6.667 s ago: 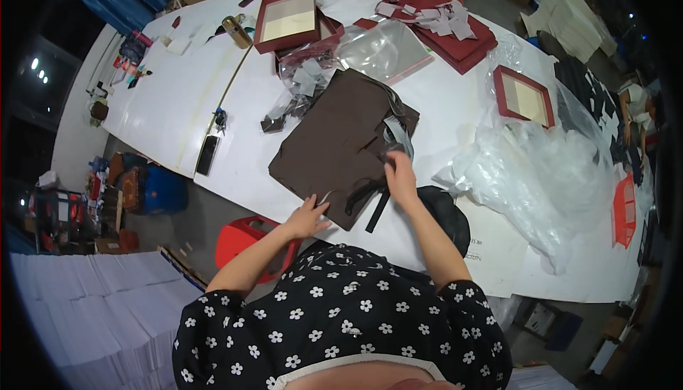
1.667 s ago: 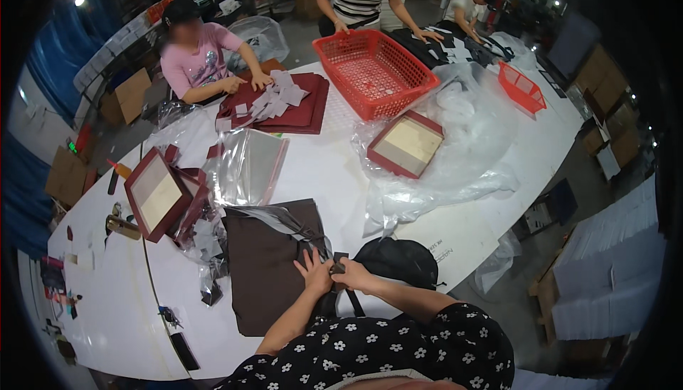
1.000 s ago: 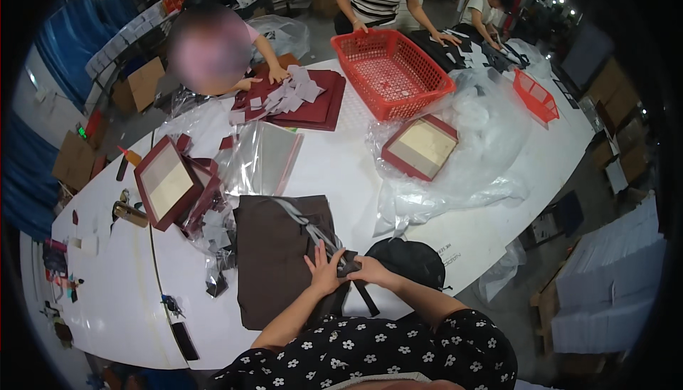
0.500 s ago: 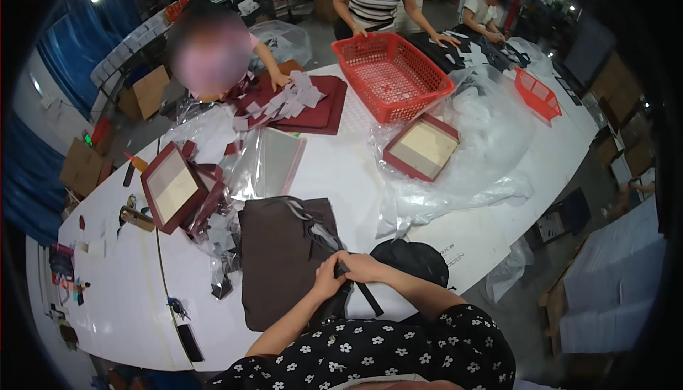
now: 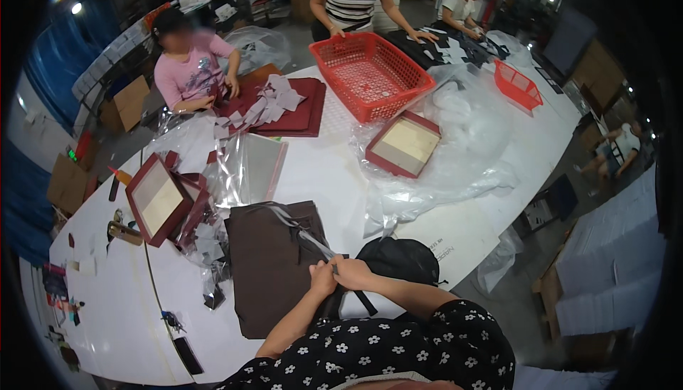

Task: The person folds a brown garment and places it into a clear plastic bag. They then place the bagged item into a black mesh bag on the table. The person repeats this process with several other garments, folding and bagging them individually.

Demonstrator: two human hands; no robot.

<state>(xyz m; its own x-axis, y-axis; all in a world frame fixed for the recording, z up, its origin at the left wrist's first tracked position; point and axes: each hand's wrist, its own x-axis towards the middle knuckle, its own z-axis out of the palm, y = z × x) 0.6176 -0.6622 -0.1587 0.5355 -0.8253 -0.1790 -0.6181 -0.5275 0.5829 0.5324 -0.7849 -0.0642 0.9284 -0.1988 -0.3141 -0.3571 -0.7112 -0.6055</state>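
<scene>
A stack of flat dark brown fabric pieces (image 5: 267,283) lies before me, with a bundle of grey cords (image 5: 304,232) trailing across its upper right part. My left hand (image 5: 324,278) is closed near the right edge of the stack, fingers pinched at the cord ends. Right beside it, my right hand (image 5: 353,273) is closed around the lower end of the same cords; the two hands touch. From below them a black strap (image 5: 366,304) slants down to the right. The fingers hide exactly what is pinched between them.
A black cap-like item (image 5: 398,260) lies right of my hands. Farther off are red frame-like boxes (image 5: 158,230) (image 5: 416,171), clear plastic wrap (image 5: 469,169) and a red basket (image 5: 334,70). A person in pink sits by maroon sheets (image 5: 313,116); another stands behind the basket.
The view has shifted slightly to the right. My right hand now sits over the grey cords, which look drawn straighter toward it. The person in pink has pulled a hand back from the grey slips.
</scene>
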